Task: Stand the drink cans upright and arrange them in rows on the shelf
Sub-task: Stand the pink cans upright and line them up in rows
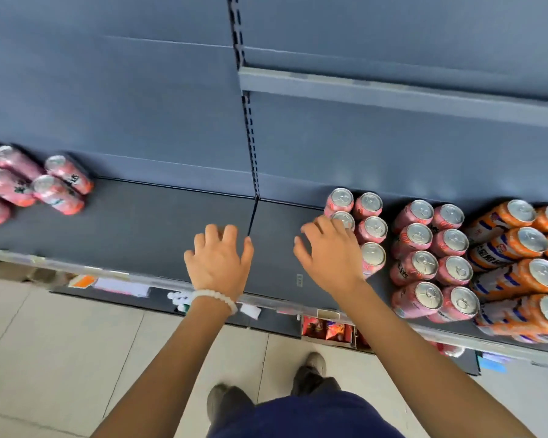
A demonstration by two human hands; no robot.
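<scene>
On the dark shelf (159,216), upright pink cans (374,230) stand in rows right of centre, with more pink cans (427,267) beside them. My right hand (329,251) hovers with spread fingers just left of these rows, fingertips near one can top (345,218), holding nothing. My left hand (219,257), with a white bead bracelet on the wrist, is open above the bare shelf middle. At the far left a loose cluster of pink cans (57,184) leans or lies tilted.
Orange cans (525,245) stand in rows at the far right. An upper shelf edge (393,93) juts out above on the right. A price rail (124,279) runs along the shelf front, with a lower shelf of snack packets (329,330) beneath. My feet stand on the tiled floor (45,343).
</scene>
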